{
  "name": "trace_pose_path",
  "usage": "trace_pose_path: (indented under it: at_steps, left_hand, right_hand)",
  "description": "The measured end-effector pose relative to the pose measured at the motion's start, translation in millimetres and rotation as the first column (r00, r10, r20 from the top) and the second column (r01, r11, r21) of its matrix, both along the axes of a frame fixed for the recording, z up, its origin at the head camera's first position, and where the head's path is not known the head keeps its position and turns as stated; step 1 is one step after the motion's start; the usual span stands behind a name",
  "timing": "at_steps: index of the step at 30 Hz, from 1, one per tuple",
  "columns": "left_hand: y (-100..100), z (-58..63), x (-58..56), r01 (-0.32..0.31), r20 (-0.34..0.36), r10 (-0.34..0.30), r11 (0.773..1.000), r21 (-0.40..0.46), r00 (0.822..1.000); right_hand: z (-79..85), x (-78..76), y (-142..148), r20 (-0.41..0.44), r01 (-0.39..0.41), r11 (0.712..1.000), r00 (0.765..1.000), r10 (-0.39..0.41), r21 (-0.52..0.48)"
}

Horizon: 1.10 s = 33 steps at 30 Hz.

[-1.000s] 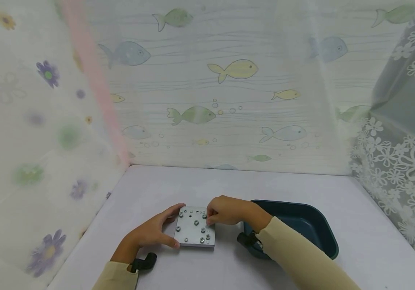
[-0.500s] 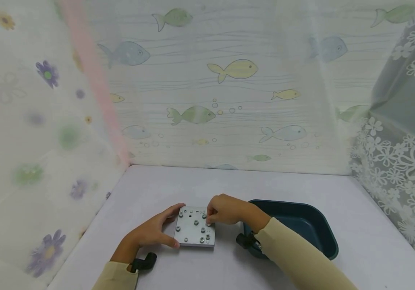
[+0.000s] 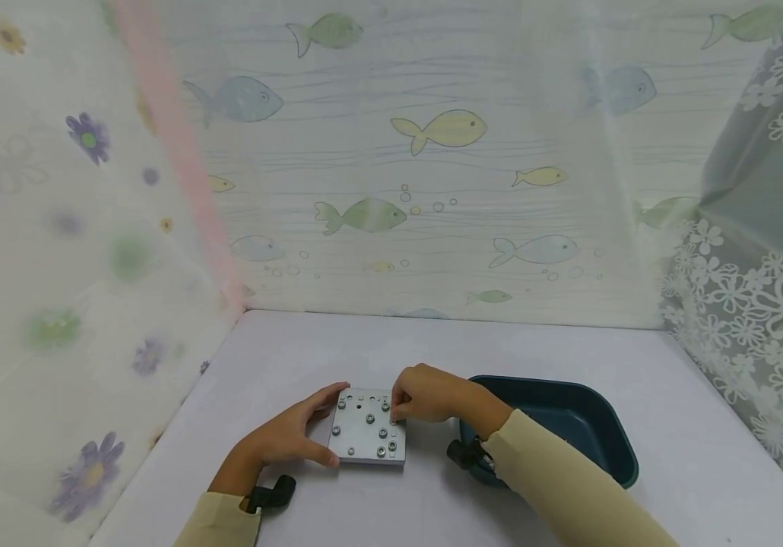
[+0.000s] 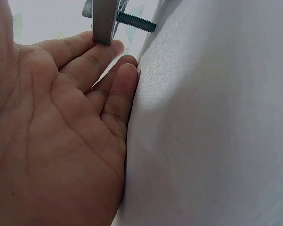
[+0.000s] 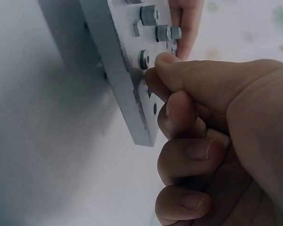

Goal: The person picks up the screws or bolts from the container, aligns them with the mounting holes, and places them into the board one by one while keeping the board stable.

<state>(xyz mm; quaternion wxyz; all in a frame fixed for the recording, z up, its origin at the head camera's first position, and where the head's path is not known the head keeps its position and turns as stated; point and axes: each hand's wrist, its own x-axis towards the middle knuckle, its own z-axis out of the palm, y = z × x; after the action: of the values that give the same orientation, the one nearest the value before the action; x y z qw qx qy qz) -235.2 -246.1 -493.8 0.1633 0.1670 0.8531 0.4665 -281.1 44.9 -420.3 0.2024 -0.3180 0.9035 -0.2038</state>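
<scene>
A flat silver metal plate (image 3: 359, 441) lies on the white table, with several socket-head bolts (image 5: 150, 15) standing in its face. My left hand (image 3: 287, 436) grips its left side, thumb at the near corner and fingers at the far one. In the left wrist view, fingertips touch the plate's edge, and a dark threaded shank (image 4: 137, 22) sticks out below the plate. At the right edge, the thumb and forefinger of my right hand (image 3: 427, 395) pinch at a small bolt, largely hidden by the fingertips. Close by them shows a bolt head (image 5: 145, 60). The other right fingers are curled.
A dark teal tray (image 3: 607, 425) stands to the right, partly behind my right forearm. A black wrist camera (image 3: 275, 494) sits on my left wrist. Patterned curtains (image 3: 432, 228) enclose the table at the back and both sides.
My right fingertips shift very slightly at the plate's right edge, where a small bolt head shows more than a second ago. The left hand and plate stay in place.
</scene>
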Motion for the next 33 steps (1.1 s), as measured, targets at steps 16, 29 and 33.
trace_pose_path:
  at_steps: [16,29,33]
  left_hand:
    - [1,-1.7,0.8,-0.014,-0.012,0.013,1.0,-0.019,1.0]
    - [-1,-1.4,-0.5,-0.008,-0.014,0.008,1.0,0.001,1.0]
    - [-1,-2.1,-0.7,-0.008,-0.013,0.008,1.0,-0.001,1.0]
  right_hand:
    - [8.9,-5.7,39,-0.06,-0.034,0.995,0.998,0.029,-0.093]
    - [21.0,-1.6,83,-0.085,-0.024,0.984,0.996,0.009,-0.178]
    - [19.8,-0.3,99,-0.079,-0.02,0.982,0.997,0.005,-0.19]
